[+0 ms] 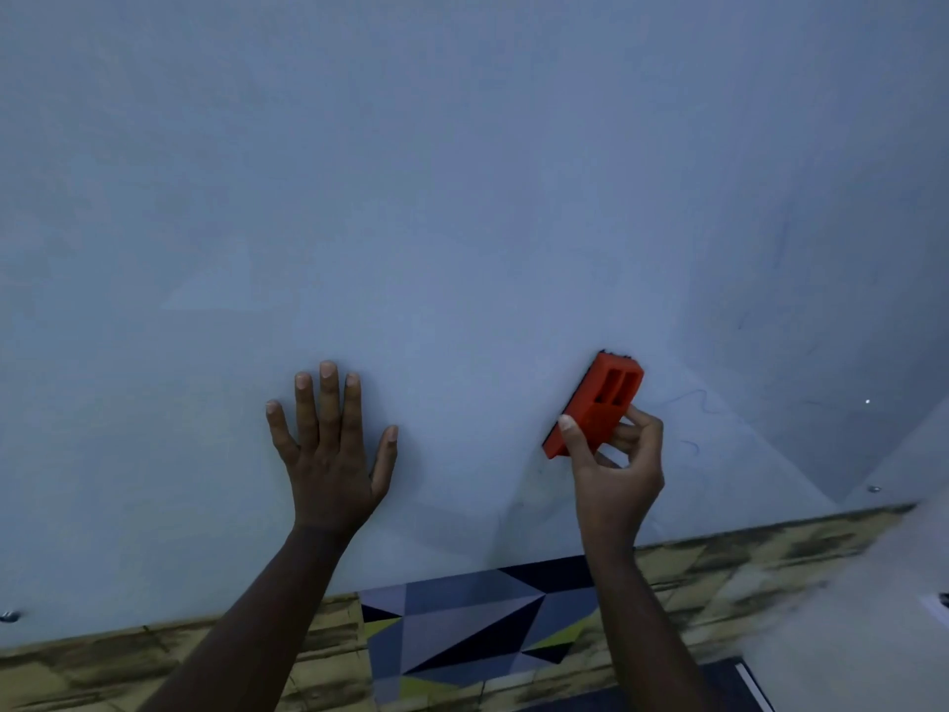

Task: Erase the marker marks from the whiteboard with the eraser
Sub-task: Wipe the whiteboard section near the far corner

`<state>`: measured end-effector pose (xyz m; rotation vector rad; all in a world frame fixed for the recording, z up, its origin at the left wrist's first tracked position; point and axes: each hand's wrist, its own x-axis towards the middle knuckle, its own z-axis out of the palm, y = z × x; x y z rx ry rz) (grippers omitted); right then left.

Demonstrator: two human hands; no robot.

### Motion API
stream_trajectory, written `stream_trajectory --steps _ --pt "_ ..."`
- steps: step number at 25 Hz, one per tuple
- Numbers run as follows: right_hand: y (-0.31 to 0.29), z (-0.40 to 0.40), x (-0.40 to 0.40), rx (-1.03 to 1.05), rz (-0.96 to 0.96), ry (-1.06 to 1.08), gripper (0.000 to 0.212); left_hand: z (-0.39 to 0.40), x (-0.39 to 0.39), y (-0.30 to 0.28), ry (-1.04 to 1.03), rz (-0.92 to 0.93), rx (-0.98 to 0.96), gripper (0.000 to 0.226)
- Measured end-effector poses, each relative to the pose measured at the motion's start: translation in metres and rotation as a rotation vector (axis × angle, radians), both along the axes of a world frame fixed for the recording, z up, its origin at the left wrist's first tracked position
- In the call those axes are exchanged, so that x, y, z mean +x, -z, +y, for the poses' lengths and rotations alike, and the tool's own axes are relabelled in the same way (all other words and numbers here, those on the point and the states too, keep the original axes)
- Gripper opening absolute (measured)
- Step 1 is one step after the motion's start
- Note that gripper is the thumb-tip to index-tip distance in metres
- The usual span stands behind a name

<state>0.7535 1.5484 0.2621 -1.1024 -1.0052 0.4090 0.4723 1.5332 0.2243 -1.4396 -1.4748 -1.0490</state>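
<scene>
The whiteboard (462,197) fills most of the head view and looks pale blue-grey in dim light. My right hand (613,475) pinches the lower end of an orange eraser (595,403), whose dark felt side lies against the board. Faint blue marker squiggles (693,400) show just right of the eraser, with a smaller squiggle (690,445) below them. Thin blue traces (783,249) run higher up at the right. My left hand (331,449) rests flat on the board with fingers spread, left of the eraser.
The board's lower edge (719,531) runs slantwise across the bottom, with a screw (873,489) near its right corner and another screw (10,616) at the far left. Below are a yellowish patterned surface (154,660) and a geometric-print cloth (462,624).
</scene>
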Motion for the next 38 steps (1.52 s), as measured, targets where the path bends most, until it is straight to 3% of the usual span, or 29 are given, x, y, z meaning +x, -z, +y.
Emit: stream_trajectory --steps 6,10,14,18,21,24,27,31,38 --pt "0.048 -0.010 -0.033 -0.019 -0.084 0.004 0.056 -0.002 -0.003 0.021 -0.013 0.014 -0.032 0.093" --pt "0.123 -0.034 -0.060 -0.232 -0.273 -0.127 0.056 -0.002 0.000 0.031 -0.030 0.017 -0.038 0.096" --pt "0.182 -0.040 -0.066 -0.409 -0.304 -0.166 0.056 -0.002 0.002 0.039 -0.042 0.020 -0.044 0.097" --pt "0.207 -0.038 -0.057 -0.548 -0.221 -0.213 0.056 -0.001 0.003 0.048 -0.042 0.016 -0.042 0.096" --pt "0.202 -0.035 -0.055 -0.601 -0.018 -0.222 0.053 -0.003 0.000 0.054 -0.039 0.034 -0.053 0.097" --pt "0.157 -0.037 -0.057 -0.560 0.230 -0.191 0.056 -0.003 -0.002 0.058 -0.050 0.044 -0.060 0.097" --pt "0.082 -0.027 -0.051 -0.425 0.450 -0.191 0.046 -0.005 0.005 0.062 -0.039 0.006 -0.064 0.096" --pt "0.025 -0.011 -0.032 -0.412 0.553 -0.262 0.045 -0.010 0.006 0.067 -0.034 0.007 -0.091 0.095" --pt "0.121 -0.020 -0.030 -0.590 0.635 -0.218 0.030 -0.021 0.019 0.066 -0.037 -0.063 -0.127 0.089"
